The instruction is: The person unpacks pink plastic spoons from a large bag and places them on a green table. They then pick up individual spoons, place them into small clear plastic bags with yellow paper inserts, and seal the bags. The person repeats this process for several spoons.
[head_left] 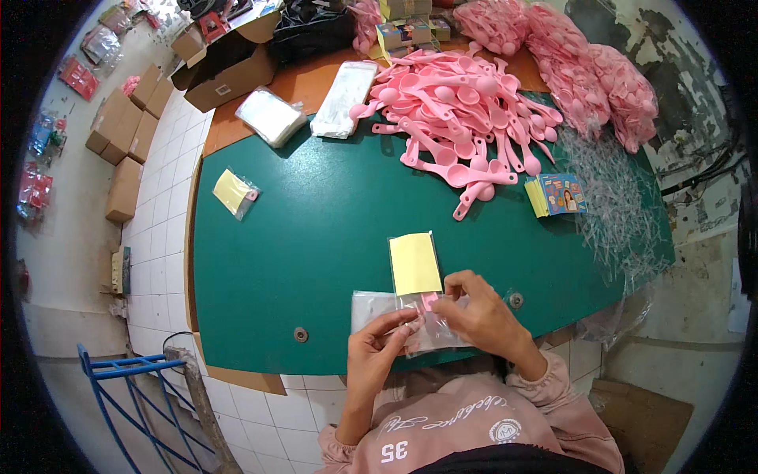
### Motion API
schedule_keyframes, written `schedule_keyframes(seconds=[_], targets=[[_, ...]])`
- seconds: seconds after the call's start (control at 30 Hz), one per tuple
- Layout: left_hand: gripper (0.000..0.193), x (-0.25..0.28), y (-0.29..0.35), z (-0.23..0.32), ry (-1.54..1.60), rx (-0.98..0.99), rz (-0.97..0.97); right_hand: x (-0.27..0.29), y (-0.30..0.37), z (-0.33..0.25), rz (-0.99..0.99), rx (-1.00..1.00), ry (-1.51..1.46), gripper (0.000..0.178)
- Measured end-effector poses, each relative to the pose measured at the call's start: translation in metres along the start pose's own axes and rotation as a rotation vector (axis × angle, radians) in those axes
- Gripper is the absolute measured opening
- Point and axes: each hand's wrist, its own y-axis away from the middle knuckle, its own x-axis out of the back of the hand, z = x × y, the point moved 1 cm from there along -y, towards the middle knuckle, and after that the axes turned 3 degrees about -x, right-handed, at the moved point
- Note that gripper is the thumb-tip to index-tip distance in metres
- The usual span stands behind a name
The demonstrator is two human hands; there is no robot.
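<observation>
Near the front edge of the green table lies a clear plastic bag (407, 301) with a yellow card (415, 263) inside. Part of a pink measuring spoon (429, 301) shows at the bag's near end. My left hand (382, 345) pinches the lower left of the bag's open end between thumb and fingers. My right hand (483, 316) is closed at the bag's right side, beside the spoon; its fingertips are partly hidden. Under both hands rest more clear bags (371, 306).
A heap of pink spoons (454, 103) covers the far right, with bagged spoons (564, 75) behind. A card stack (559, 195) stands beside clear plastic strips (620, 205). Stacks of clear bags (271, 117) sit far left, above a packed bag (234, 193). A blue metal trolley (126, 365) is at left.
</observation>
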Motion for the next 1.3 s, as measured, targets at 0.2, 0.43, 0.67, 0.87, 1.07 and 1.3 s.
schedule_keyframes(seconds=[0.2,0.43,0.67,0.87,1.07,1.3], targets=[[0.024,0.007,0.003,0.002,0.024,-0.099,0.075,0.013,-0.014,0.011,-0.001,0.026,-0.241,0.018],[0.009,0.006,-0.007,-0.005,-0.621,-0.410,0.011,0.014,-0.003,0.011,-0.112,-0.087,-0.386,0.021],[0.013,0.001,-0.009,-0.010,-0.457,-0.262,0.044,-0.003,0.002,0.009,-0.088,-0.540,-0.736,0.010],[0.013,-0.006,-0.008,-0.015,-0.333,-0.158,0.137,-0.013,0.003,0.003,0.037,-0.664,-0.903,0.013],[0.012,-0.012,-0.006,-0.017,-0.189,-0.239,0.287,-0.019,0.005,0.003,0.080,-0.643,-0.842,0.010],[0.026,-0.010,-0.006,-0.009,-0.309,-0.196,0.202,-0.016,0.003,-0.002,0.010,-0.629,-0.766,0.041]])
